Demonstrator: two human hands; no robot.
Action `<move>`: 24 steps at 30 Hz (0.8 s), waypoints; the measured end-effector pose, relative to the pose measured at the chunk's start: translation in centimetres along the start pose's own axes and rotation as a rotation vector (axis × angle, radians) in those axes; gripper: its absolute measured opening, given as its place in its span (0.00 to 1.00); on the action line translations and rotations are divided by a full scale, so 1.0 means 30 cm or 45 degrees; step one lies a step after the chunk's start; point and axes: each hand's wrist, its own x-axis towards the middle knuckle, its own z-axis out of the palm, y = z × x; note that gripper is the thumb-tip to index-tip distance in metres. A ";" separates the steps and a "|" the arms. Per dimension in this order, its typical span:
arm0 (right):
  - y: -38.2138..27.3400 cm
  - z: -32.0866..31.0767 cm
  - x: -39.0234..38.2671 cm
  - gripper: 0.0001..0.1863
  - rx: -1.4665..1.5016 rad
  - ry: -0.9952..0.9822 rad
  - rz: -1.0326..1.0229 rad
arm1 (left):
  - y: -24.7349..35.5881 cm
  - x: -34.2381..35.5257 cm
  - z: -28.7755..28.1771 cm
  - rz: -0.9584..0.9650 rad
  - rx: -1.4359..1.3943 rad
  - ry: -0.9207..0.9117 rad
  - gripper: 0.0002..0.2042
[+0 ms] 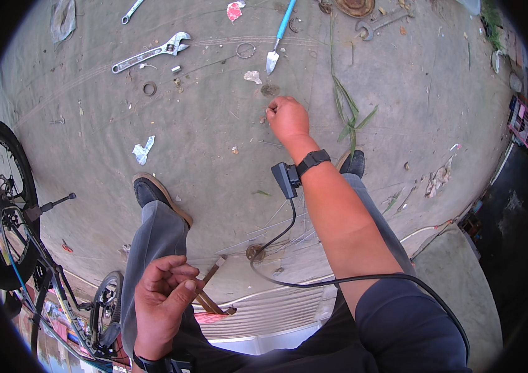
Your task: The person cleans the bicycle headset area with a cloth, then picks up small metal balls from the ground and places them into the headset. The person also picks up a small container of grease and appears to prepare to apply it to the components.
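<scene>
My right hand [287, 118] reaches low over the ground, its fingers closed in a pinch. Whatever they hold, if anything, is hidden. Just ahead of it is a round dark patch [270, 91], with a small blue-handled trowel [281, 32] lying beyond. My left hand [166, 295] hovers empty near my left thigh, its fingers loosely bent and apart from the thumb. To the far left of the right hand lie an adjustable wrench [152, 55], a small metal cylinder [176, 69] and a dark ring [150, 88]. A thin wire ring [245, 50] lies nearer the trowel.
A bicycle [34, 248] stands at the left. My shoes [159, 198] rest on the ground. Another wrench [385, 25] and green grass blades [348, 115] lie at the far right. A black cable [314, 285] runs along my right arm. A pink crate [523, 124] is at the right edge.
</scene>
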 end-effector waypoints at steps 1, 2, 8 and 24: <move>-0.004 0.001 0.000 0.08 -0.020 0.001 0.003 | -0.001 -0.001 -0.001 0.014 -0.004 -0.008 0.19; -0.008 0.001 -0.001 0.08 -0.027 -0.017 0.017 | -0.001 -0.001 -0.001 0.002 0.002 0.000 0.19; -0.045 -0.017 0.006 0.07 0.180 -0.081 0.066 | 0.021 -0.001 0.012 -0.033 0.005 0.024 0.18; -0.466 -0.874 -0.524 0.09 2.072 -1.010 -0.077 | -0.163 -0.070 0.040 -0.057 0.128 0.092 0.17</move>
